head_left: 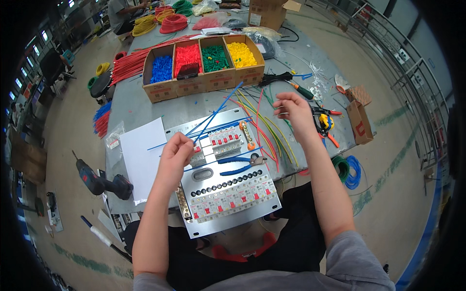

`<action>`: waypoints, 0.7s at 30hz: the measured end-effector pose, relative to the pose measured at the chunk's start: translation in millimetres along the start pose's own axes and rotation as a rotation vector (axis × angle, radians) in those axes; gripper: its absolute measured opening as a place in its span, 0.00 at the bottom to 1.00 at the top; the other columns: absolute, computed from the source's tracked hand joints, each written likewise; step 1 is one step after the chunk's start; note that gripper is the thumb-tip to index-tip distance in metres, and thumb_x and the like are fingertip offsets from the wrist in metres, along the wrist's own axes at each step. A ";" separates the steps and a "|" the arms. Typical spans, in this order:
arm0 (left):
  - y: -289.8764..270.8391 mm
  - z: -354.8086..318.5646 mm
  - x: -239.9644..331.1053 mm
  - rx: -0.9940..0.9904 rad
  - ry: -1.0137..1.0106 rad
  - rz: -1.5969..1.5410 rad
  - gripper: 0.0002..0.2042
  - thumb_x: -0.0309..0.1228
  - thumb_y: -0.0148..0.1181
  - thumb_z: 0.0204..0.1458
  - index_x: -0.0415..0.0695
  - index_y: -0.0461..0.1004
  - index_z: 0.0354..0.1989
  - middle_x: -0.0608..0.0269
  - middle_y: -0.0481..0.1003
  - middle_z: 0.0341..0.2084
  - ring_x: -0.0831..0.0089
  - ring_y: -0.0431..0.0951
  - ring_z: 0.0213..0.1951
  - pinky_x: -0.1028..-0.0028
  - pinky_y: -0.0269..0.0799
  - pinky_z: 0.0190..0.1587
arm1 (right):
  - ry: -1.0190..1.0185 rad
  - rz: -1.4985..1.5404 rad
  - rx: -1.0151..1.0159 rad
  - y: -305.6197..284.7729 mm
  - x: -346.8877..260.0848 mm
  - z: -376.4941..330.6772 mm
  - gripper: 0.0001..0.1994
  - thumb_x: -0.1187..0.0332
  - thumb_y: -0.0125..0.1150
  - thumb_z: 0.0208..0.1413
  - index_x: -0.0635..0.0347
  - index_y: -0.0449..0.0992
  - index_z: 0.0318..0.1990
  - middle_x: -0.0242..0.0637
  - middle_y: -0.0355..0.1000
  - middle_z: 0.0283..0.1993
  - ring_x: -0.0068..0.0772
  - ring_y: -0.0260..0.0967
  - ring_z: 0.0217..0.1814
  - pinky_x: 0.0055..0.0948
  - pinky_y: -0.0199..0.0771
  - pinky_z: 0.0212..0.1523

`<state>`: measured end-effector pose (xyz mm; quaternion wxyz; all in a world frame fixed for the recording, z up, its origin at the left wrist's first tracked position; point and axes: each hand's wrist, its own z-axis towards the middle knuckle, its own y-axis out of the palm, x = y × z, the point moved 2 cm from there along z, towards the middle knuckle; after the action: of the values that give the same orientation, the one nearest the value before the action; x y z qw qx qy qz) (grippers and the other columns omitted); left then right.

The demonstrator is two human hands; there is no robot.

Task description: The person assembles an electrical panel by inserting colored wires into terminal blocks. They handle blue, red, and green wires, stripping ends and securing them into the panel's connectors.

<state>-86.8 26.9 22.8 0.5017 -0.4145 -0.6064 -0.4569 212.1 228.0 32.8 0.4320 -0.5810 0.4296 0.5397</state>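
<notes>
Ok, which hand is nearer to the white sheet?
Left. The left hand is just to the right of the white sheet; the right hand is much farther right, across the metal panel.

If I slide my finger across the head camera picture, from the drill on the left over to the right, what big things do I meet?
Power drill → left hand → blue-handled pliers → right hand → small cardboard box.
</notes>
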 end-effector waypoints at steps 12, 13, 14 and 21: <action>66.9 12.9 -16.8 -0.112 0.019 0.112 0.11 0.35 0.52 0.70 0.42 0.73 0.37 0.78 0.63 0.22 0.86 0.59 0.24 0.80 0.53 0.29 | 0.069 0.310 -0.406 69.7 -12.1 -28.9 0.13 0.64 0.56 0.71 0.67 0.74 0.51 0.42 0.79 0.44 0.31 0.81 0.43 0.28 0.84 0.45; 67.1 12.4 -17.2 -0.145 -0.023 0.116 0.13 0.37 0.50 0.70 0.43 0.74 0.36 0.78 0.63 0.21 0.86 0.58 0.24 0.80 0.53 0.28 | 0.070 0.323 -0.402 67.9 -12.8 -27.6 0.12 0.64 0.56 0.71 0.67 0.74 0.50 0.42 0.78 0.43 0.31 0.81 0.41 0.28 0.84 0.44; 68.0 11.2 -19.3 -0.173 -0.085 0.095 0.17 0.42 0.47 0.72 0.44 0.74 0.33 0.78 0.60 0.19 0.86 0.57 0.23 0.79 0.52 0.27 | 0.062 0.344 -0.411 65.6 -11.1 -25.4 0.12 0.64 0.56 0.71 0.66 0.74 0.50 0.42 0.78 0.44 0.31 0.81 0.42 0.28 0.85 0.44; 68.3 0.7 -35.9 -0.138 0.015 0.274 0.20 0.42 0.49 0.72 0.42 0.71 0.30 0.75 0.63 0.19 0.83 0.60 0.24 0.75 0.57 0.27 | 0.117 0.364 -0.463 78.5 -4.4 -41.2 0.13 0.69 0.59 0.69 0.64 0.69 0.56 0.42 0.78 0.44 0.33 0.81 0.44 0.30 0.86 0.44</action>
<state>-15.8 42.3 -3.2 0.5341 -0.5234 -0.5074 -0.4281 146.7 168.1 36.0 0.1589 -0.6077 0.4164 0.6573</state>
